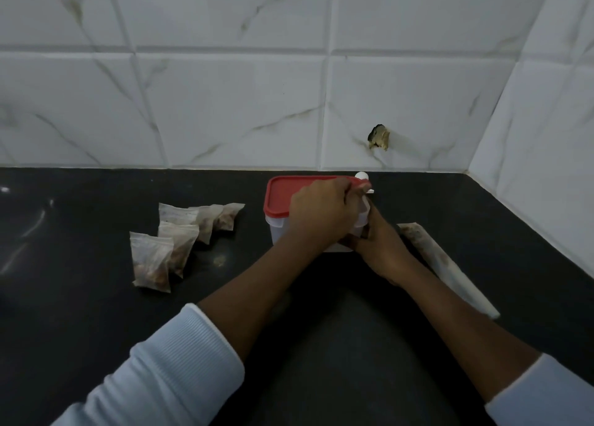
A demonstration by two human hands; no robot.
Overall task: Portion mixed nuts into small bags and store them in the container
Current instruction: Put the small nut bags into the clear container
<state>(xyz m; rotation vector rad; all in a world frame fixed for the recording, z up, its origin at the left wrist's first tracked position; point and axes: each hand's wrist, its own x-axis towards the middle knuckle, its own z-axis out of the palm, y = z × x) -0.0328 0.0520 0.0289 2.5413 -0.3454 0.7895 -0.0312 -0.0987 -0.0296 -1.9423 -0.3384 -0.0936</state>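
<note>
While R hand (377,249) wraps clear plastic container (280,233) to steady it on black surface (96,329), L hand (324,212) grip pinches red lid (283,197) corner, prob. prying; nut-filled small bags (180,237) wait nearby, unstored.

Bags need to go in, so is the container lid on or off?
On. The red lid covers the container; the left hand grips its corner. Sealed or not, cannot tell.

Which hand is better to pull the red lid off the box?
Left. The left hand grips the red lid at its corner, while the right hand holds the container low down.
</note>
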